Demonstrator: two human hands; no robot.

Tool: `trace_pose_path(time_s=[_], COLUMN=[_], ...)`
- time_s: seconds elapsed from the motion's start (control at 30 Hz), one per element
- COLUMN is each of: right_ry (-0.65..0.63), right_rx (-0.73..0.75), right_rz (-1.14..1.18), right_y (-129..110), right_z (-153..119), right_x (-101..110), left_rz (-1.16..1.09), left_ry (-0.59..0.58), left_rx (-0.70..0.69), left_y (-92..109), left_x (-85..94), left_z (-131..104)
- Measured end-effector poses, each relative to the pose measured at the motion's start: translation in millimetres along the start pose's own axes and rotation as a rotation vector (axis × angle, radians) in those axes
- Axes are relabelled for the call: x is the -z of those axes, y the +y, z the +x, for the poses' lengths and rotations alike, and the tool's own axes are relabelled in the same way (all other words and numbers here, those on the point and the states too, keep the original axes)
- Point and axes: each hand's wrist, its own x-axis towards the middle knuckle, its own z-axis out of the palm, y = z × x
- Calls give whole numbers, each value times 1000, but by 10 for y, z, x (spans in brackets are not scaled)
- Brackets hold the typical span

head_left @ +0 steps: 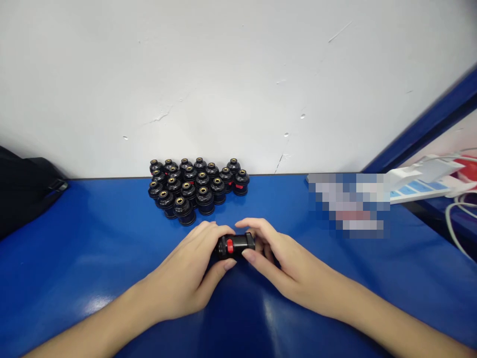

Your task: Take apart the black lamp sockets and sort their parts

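Observation:
A short black cylinder with a red switch-like piece (239,244) on its side lies on its side between my two hands, just above the blue table. My left hand (194,263) wraps its left end, fingers over the top and thumb below. Around the right end is my right hand (278,253), its thumb against the near edge and its index finger reaching over; its other fingers curl partly out of sight. Behind my hands, several black domed cylinders (204,200) stand upright in a cluster, each with a brass-coloured ring on top. A few show red pieces.
The blue table (112,238) meets a scuffed white wall (223,84) at the back. A blurred-out item (350,204) lies at the right, beside a white power strip (421,188) with cables. Something black, like a bag (26,189), sits at the left edge.

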Motion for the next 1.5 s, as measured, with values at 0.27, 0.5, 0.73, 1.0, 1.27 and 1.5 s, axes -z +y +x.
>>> trace_pose_path(time_s=[0.27,0.5,0.73,1.0,1.27,1.5], right_ry=[14,9,19,73,153,92], right_rx=[-35,-15,-56,-26,12,-95], right_rz=[29,22,20,205,277,384], right_y=[14,56,39,128,160,146], right_z=[4,-16,21,26,43,35], right_x=[10,29,47,28,-18,-51], left_rz=[2,-7,24,36,52,57], left_ry=[-2,1,-5,18,50,97], left_rx=[8,46,17,-17,-74,-76], left_y=[12,17,-13,-63,-87,-79], left_x=[-10,5,-11,-31,-49,-28], left_z=[6,27,29,32,61,45])
